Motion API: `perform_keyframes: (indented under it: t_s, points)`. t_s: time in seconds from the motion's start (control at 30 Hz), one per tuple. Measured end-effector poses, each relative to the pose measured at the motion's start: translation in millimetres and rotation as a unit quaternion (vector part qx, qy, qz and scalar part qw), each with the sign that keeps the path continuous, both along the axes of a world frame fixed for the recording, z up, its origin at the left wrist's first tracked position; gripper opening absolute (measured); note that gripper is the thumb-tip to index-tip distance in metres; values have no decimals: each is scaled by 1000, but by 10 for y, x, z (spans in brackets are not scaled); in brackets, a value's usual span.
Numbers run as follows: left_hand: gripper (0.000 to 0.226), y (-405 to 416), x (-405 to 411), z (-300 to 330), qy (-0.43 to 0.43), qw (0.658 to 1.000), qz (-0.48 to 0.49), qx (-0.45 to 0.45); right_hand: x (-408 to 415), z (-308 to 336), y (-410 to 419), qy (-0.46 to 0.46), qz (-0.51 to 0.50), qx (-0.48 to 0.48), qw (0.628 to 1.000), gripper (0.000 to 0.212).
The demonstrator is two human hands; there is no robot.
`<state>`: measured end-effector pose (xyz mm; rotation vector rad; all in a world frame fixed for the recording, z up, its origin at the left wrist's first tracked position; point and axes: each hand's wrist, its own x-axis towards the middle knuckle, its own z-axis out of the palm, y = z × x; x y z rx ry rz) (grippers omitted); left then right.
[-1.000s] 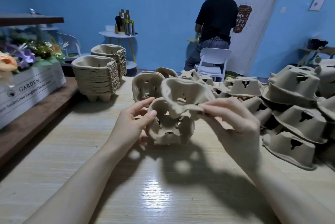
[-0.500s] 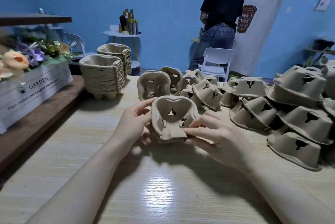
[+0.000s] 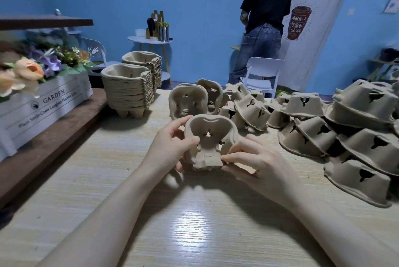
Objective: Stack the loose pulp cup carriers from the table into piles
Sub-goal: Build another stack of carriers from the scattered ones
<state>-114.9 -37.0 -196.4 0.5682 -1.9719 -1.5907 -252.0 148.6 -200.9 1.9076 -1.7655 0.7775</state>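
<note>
I pinch the nested tan moulded-pulp cup carriers [image 3: 208,142] between left hand [image 3: 172,148] and right hand [image 3: 257,163]; squaring rims before pressing should seat them flush.

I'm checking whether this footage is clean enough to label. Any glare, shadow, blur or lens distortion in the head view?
Head view: a bright glare patch on the table below the hands; soft shadow under the held carriers; flowers at the left edge are blurred; wide-angle bending shows at the edges; the loose carriers stay sharp.
</note>
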Motion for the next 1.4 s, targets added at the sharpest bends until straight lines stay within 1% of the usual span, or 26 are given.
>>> perform_keyframes:
  t_s: [0.07, 0.17, 0.3, 0.43, 0.47, 0.53, 0.57, 0.63, 0.67, 0.73, 0.83, 0.9, 0.97, 1.03, 1.1, 1.17, 1.27, 1.33, 1.4]
  points:
    - [53, -10, 3, 1, -5, 1000, 8, -8, 0, -19, 4, -15, 0, -9, 1000, 21]
    - [53, -41, 14, 70, -16, 999, 29, -15, -12, -18, 20, -56, -19, -44, 997, 23]
    - [48, -118, 71, 114, -13, 998, 50, -20, -87, 26, 29, -140, -62, -105, 983, 30]
    - [50, -205, 142, 80, -23, 998, 62, -15, -189, 78, -37, -204, -103, -106, 968, 32]
    - [50, -234, 157, 83, -23, 997, 68, -15, -233, 97, -96, -216, -113, -104, 964, 30]
    - [48, -308, 174, 84, -17, 996, 87, -17, -326, 181, -269, -237, -111, -98, 960, 19]
    - [48, -352, 180, 76, -16, 995, 102, -15, -367, 238, -383, -242, -102, -90, 961, 13]
    - [43, -434, 194, 58, -18, 990, 140, -4, -434, 354, -640, -210, -107, -72, 969, 9]
    - [43, -467, 203, 55, -18, 988, 154, 5, -469, 402, -776, -190, -123, -63, 972, 15]
    - [52, -520, 209, 46, -18, 985, 168, 20, -508, 478, -1033, -166, -155, -34, 973, 29]
    - [61, -546, 212, 34, -22, 985, 168, 31, -568, 506, -1332, -137, -210, -11, 968, 31]
    - [61, -558, 205, 21, -22, 986, 165, 31, -608, 521, -1467, -147, -230, -20, 962, 25]
    - [58, -565, 189, 14, -24, 985, 167, 26, -635, 528, -1576, -144, -234, 2, 961, 19]
    - [56, -560, 181, 18, -30, 985, 169, 20, -683, 505, -1673, -134, -265, 46, 954, 28]
    - [55, -557, 182, 27, -30, 985, 168, 28, -711, 483, -1741, -155, -305, 66, 938, 27]
    - [50, -542, 194, 46, -28, 985, 165, 36, -711, 464, -1772, -179, -316, 63, 929, 19]
    - [39, -524, 216, 75, -25, 986, 160, 39, -699, 455, -1746, -216, -304, 34, 927, 8]
    - [41, -525, 224, 72, -16, 986, 158, 46, -690, 466, -1675, -249, -284, 0, 926, 6]
    - [41, -520, 233, 83, -9, 987, 155, 51, -686, 490, -1560, -259, -270, -36, 927, 5]
